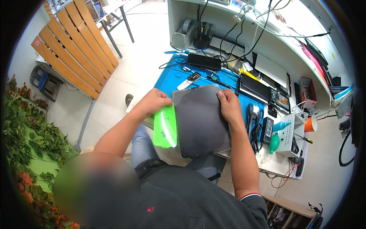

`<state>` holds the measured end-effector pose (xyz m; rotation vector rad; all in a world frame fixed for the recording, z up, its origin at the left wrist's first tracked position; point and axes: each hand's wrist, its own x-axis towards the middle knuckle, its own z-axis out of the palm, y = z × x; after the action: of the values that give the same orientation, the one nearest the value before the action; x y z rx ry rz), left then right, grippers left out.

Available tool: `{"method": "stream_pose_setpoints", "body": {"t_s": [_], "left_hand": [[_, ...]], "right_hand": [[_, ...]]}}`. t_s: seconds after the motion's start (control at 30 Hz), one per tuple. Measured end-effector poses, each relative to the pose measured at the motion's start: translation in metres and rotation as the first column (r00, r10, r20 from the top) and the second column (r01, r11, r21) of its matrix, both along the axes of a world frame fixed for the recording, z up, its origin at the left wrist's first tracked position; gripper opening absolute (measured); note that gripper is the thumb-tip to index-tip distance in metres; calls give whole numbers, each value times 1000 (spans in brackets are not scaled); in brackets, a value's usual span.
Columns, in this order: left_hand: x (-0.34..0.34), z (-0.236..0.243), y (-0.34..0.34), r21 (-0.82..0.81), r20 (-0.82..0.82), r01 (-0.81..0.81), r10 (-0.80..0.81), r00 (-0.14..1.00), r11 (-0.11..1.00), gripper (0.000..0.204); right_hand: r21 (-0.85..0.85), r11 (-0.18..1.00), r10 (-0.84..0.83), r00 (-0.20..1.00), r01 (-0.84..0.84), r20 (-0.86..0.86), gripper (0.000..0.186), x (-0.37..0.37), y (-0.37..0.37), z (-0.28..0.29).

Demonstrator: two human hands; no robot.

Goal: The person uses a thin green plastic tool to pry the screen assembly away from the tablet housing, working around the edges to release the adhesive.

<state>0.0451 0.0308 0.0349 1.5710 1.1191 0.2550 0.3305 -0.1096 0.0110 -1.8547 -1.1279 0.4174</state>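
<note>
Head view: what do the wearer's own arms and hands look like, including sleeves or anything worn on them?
The left hand and right hand are ungloved, with no watch visible. The right arm's short, dark sleeve ends in red-and-white trim. The left sleeve can't be seen.
</note>
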Motion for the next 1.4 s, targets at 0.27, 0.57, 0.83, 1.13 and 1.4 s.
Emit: {"method": "stream_pose_setpoints", "body": {"t_s": [0.27, 0.57, 0.83, 1.13, 1.4], "left_hand": [[4, -2, 7, 37, 17, -36, 35, 999, 999, 22], [6, -1, 22, 122, -45, 33, -28, 999, 992, 20], [3, -4, 21, 158, -43, 41, -35, 998, 987, 23], [0, -4, 17, 154, 5, 2, -3, 1000, 988, 21], [0, -4, 24, 175, -30, 45, -40, 999, 984, 21]], "right_hand": [[15, 1000, 7, 1000, -7, 3, 30, 3, 0, -6], [-2, 1000, 13, 1000, -13, -4, 31, 2, 0, -3], [54, 998, 20, 1000, -19, -13, 29, 6, 2, -12], [33, 999, 15, 1000, -14, -23, 29, 5, 1, -9], [12, 1000, 19, 999, -19, -30, 31, 4, 0, -7]]}}
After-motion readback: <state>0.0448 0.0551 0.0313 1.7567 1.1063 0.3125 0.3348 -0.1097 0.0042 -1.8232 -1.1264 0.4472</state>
